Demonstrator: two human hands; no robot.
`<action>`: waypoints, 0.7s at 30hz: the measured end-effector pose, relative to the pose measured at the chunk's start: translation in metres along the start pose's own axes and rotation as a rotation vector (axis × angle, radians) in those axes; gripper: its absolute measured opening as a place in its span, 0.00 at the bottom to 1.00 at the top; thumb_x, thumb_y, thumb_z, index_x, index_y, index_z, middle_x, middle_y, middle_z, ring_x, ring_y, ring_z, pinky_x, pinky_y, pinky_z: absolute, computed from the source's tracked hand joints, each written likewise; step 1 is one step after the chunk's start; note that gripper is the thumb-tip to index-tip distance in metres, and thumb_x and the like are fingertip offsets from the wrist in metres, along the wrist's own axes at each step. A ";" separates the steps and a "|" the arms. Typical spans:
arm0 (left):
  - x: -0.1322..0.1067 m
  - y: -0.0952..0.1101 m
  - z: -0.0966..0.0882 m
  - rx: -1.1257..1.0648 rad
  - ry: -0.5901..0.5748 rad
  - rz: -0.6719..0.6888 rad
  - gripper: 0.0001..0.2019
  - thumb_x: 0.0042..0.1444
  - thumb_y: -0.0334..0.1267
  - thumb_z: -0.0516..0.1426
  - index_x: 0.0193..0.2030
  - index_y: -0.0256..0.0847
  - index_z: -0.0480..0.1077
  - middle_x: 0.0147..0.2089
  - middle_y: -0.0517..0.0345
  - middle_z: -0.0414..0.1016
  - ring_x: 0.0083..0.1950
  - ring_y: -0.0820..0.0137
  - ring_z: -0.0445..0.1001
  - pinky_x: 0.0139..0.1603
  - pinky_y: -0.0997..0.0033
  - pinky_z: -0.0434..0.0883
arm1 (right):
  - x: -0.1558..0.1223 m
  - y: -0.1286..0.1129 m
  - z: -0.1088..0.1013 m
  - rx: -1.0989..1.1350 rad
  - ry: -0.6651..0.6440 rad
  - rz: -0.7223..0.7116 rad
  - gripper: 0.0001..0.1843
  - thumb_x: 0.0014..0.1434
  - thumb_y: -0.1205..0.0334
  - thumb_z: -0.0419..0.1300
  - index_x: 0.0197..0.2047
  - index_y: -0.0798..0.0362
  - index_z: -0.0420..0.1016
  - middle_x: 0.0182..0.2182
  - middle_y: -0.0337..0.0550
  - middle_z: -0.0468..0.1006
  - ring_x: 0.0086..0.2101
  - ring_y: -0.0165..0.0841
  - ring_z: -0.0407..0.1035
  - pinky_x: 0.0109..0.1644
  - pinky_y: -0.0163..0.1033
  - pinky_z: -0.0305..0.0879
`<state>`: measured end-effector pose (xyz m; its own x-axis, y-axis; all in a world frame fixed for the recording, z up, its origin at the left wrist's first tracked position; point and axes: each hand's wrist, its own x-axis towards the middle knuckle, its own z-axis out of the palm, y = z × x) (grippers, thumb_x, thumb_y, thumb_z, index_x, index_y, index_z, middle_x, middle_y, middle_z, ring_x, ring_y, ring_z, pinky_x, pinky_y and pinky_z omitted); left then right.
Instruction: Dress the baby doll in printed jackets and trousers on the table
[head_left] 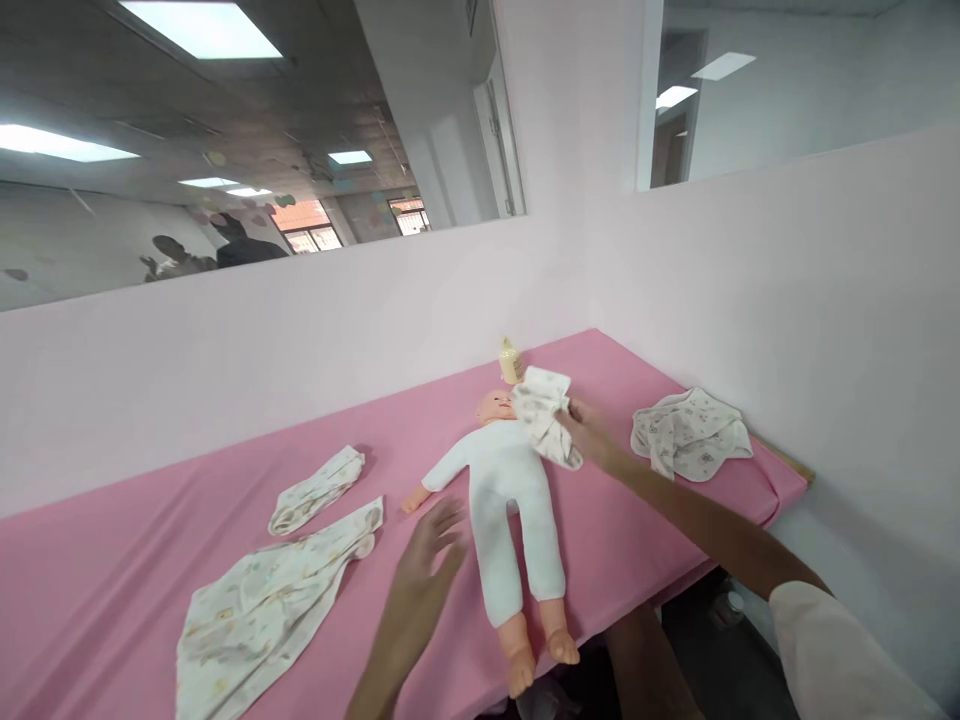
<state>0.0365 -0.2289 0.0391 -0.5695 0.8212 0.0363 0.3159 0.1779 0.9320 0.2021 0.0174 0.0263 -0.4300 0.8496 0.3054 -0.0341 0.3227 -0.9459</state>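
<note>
A baby doll (511, 500) in a white suit lies on its back on the pink table (135, 560), head toward the wall. My right hand (589, 430) is closed on a small patterned cloth (546, 410) held beside the doll's head and shoulder. My left hand (427, 555) hovers open, fingers spread, just left of the doll's body, near its outstretched arm.
A patterned garment (262, 600) lies at the front left, a folded patterned piece (319, 488) behind it. Another crumpled patterned cloth (690, 430) sits at the right end. A small yellowish bottle (511, 360) stands by the wall behind the doll's head. People stand beyond the partition.
</note>
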 end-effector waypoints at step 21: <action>0.111 0.042 0.161 -1.025 -0.318 -0.301 0.12 0.55 0.23 0.56 0.46 0.32 0.71 0.32 0.55 0.77 0.31 0.72 0.76 0.37 0.74 0.75 | -0.063 0.092 -0.162 -1.270 -0.002 0.179 0.35 0.57 0.72 0.52 0.68 0.55 0.60 0.68 0.56 0.55 0.67 0.53 0.48 0.66 0.58 0.49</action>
<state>0.1094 -0.0430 0.0243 -0.2510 0.9473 -0.1990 -0.6617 -0.0179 0.7496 0.3720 0.0612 -0.0625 -0.3406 0.9219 0.1845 0.9042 0.3750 -0.2047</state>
